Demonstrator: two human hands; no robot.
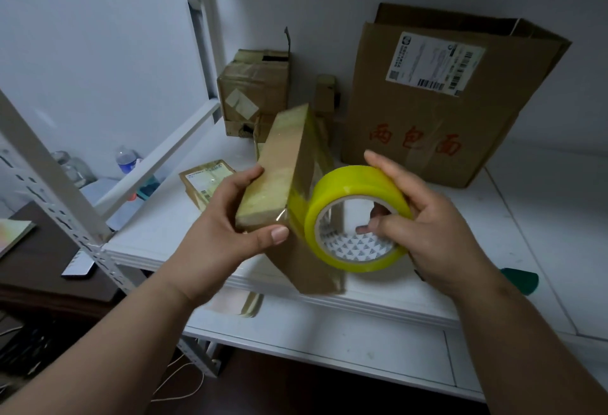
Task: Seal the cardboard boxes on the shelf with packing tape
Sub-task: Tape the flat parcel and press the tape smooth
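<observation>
1. The left hand (227,217) grips a small cardboard box (283,184), tilted and lifted above the white shelf (493,217), thumb pressed at its near corner.
2. The right hand (427,214) holds a yellow tape roll (348,197) against the box, thumb inside the core.
3. Behind stands a large carton (444,111) with three red handwritten characters, "两包面", and a barcoded shipping label (434,62), its print too small to read.
4. A taped box (253,85) sits at the back left.

The shipping label (436,64) print is too small to read. The green object (521,279) hides partly behind the right hand's wrist.
</observation>
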